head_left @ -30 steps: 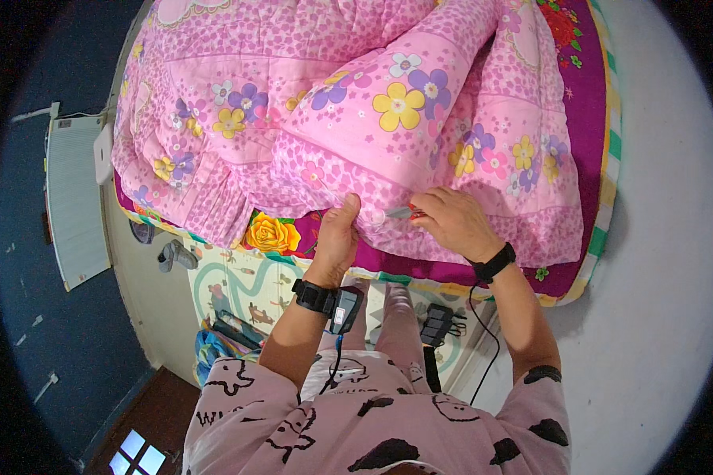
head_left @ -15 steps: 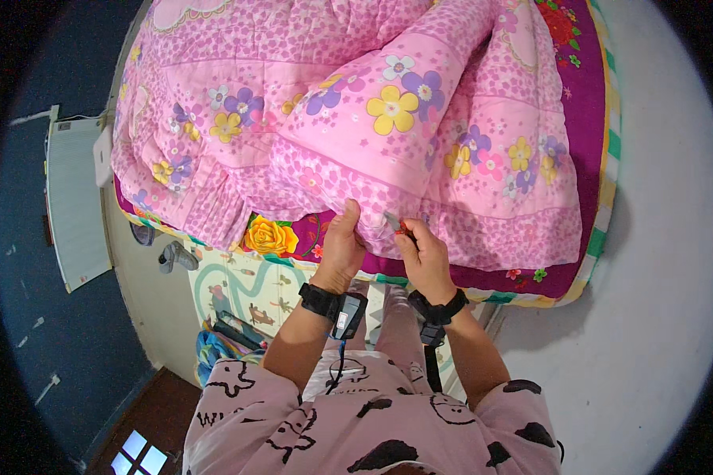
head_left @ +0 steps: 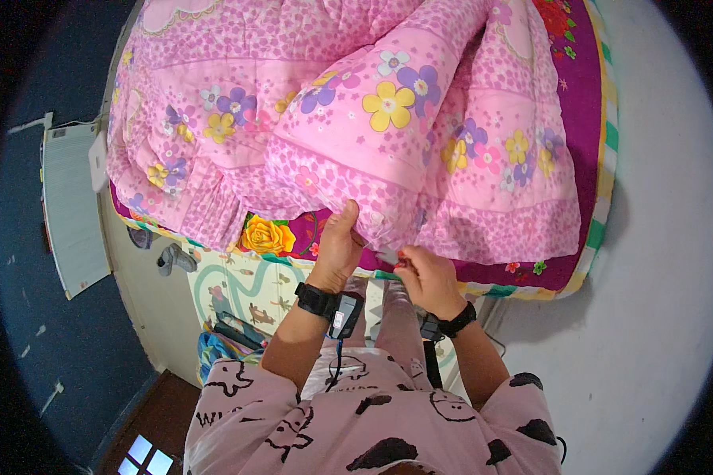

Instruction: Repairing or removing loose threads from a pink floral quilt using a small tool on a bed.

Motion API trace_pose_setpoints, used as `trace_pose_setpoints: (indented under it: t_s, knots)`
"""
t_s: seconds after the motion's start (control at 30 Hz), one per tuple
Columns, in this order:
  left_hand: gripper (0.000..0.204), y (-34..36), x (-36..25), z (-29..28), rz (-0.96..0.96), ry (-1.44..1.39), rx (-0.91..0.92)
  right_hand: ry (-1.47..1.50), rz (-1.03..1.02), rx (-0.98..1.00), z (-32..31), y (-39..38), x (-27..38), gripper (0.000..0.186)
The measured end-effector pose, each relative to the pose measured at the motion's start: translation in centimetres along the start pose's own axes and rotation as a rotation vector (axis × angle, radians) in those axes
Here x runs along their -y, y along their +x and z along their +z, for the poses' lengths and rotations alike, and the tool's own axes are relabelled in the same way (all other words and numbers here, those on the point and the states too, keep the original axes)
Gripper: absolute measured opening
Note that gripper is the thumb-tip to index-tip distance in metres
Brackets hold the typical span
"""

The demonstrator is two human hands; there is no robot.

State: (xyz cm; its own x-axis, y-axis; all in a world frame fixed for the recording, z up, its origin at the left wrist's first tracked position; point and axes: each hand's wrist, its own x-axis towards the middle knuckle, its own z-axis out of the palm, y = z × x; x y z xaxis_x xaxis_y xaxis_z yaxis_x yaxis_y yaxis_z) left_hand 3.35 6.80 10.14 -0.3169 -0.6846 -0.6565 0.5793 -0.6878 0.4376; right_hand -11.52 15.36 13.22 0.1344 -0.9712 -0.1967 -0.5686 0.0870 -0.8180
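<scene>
- Head view: pink floral quilt (head_left: pixel 348 134) heaped on the bed, its spotted border hanging over the near edge at 6 o'clock of the heap, just above the person's lap.
- Left hand (head_left: pixel 339 241): fingers closed around a bunched fold of the quilt border, thumb up, pinching it tight.
- Right hand (head_left: pixel 425 275): at 4 o'clock of the left, fingers curled together on the quilt's lower edge; something small and reddish shows at the fingertips, too small to tell what. Clamped on the hem, as far as can be seen.
- Judgement, doing it well: hold the border taut between both hands, grips near each other, so the thick fabric does not slip or bunch; lift from the edge rather than drag the whole heap.
- Purple sheet (head_left: pixel 566 95) and striped mattress edge (head_left: pixel 606 150) at 3 o'clock of the quilt.
- Yellow flower print (head_left: pixel 267 235) at 9 o'clock of the left hand.
</scene>
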Motion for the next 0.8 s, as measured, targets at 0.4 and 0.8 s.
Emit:
trace_pose_setpoints:
  t_s: [0.4,0.8]
  knots:
    - [0.038,0.6,1.2,-1.7,0.054,0.056,-0.066,0.179,0.200,-0.427,2.7,2.3,0.1,0.020]
    - [0.032,0.5,0.8,-1.3,0.037,0.078,-0.082,0.245,0.266,-0.442,2.8,2.1,-0.4,0.021]
